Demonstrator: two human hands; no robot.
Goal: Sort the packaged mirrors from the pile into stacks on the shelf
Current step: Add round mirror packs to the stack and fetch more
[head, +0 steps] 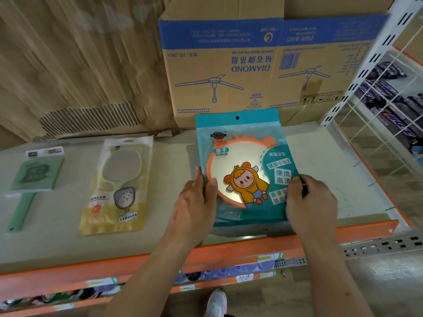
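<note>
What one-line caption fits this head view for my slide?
Left hand and right hand grip a teal mirror pack over the shelf, beside a yellow pack and a green mirror, fan box behind.

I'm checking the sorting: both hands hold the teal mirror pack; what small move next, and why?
Probably release it: left hand and right hand grip the teal mirror pack by its sides; it seems to lie on the shelf, apart from the yellow pack.

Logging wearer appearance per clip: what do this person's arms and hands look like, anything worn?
The left forearm and right forearm are bare down to the frame edge; no sleeves show. The left hand and right hand wear no gloves; no watch or bracelet visible.
</note>
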